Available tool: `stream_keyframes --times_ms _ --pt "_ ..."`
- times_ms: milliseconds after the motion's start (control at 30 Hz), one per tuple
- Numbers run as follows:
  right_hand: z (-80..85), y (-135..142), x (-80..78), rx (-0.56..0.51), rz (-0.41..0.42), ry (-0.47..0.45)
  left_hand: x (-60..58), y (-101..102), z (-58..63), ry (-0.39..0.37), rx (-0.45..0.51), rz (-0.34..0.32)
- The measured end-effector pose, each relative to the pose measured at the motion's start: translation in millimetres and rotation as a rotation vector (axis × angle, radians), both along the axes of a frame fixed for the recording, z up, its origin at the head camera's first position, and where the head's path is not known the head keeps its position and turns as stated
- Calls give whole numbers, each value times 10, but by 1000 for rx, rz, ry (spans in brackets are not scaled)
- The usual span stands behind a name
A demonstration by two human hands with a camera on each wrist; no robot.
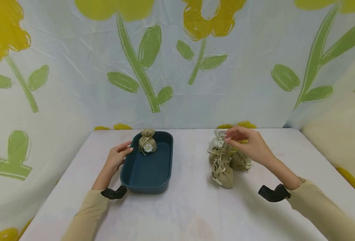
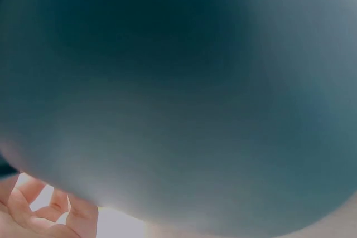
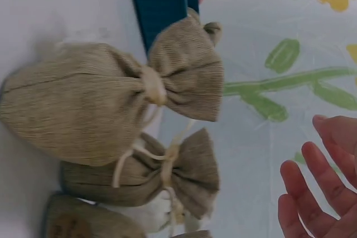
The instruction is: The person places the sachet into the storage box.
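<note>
My left hand (image 1: 118, 155) is at the left side of a dark blue tub (image 1: 147, 189), fingertips touching its rim; the tub fills most of the left wrist view. Inside, at the far left, a tan drawstring pouch (image 1: 147, 142) with a white daisy stands upright. On the right, my right hand (image 1: 249, 142) is over a cluster of pouches, thumb and fingers apart. Its fingertips overlap the top of a white pouch (image 1: 217, 143) in the head view. Nearer are tan pouches (image 1: 224, 174) with tied necks, one large in the right wrist view (image 3: 78, 104).
The white table (image 1: 189, 207) runs up to a flower-printed cloth (image 1: 240, 93) at the back. Another tan pouch (image 1: 240, 163) sits on the right of the cluster, beneath the right hand. Black cameras (image 1: 274, 193) are strapped on both wrists.
</note>
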State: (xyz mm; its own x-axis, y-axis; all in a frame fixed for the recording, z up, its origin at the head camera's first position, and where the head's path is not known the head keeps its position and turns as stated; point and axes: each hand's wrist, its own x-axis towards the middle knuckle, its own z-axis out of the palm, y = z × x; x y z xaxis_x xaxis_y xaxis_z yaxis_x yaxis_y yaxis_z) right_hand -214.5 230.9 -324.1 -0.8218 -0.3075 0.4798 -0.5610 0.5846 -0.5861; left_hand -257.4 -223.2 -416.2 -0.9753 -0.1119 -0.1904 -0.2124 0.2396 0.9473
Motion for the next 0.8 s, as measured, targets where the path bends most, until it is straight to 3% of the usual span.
stream_keyframes --times_ms 233,800 --pt "-247 39 123 -10 -3 -51 2 -9 -55 16 -3 4" --pt "-569 97 255 16 36 -130 -21 -39 -62 32 -9 -5"
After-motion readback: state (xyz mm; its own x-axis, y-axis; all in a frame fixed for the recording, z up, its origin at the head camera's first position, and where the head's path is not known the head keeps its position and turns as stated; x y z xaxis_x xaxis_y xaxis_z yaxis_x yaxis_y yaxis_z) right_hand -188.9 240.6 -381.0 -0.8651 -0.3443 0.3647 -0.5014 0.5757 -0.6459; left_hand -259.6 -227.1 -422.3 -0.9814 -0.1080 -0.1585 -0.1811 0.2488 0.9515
